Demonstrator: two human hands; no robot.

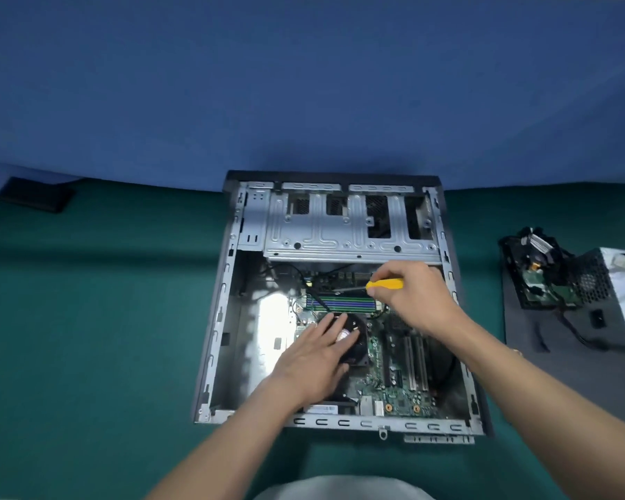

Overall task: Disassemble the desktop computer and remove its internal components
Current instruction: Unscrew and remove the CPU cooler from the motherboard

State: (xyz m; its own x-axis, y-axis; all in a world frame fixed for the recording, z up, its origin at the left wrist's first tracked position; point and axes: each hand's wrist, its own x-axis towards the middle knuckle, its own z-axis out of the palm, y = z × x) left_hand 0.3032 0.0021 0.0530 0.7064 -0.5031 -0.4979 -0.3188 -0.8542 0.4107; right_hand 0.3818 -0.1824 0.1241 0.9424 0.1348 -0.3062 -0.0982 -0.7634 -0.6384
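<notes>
An open desktop case (213, 341) lies flat on the green table, its side panel off. Inside, a green motherboard (397, 387) shows memory slots (343, 304) and a black round CPU fan (354, 341). My left hand (314, 359) rests flat on the fan, fingers spread. My right hand (415, 297) grips a yellow-handled screwdriver (385, 284), whose shaft points left over the board just beyond the memory slots. A silver drive cage (343, 225) spans the far end of the case.
To the right on a grey mat (542, 373) sit a removed power supply (614, 294) and a black drive with cables (538, 272). A dark flat object (37, 194) lies at far left. A blue wall stands behind the table.
</notes>
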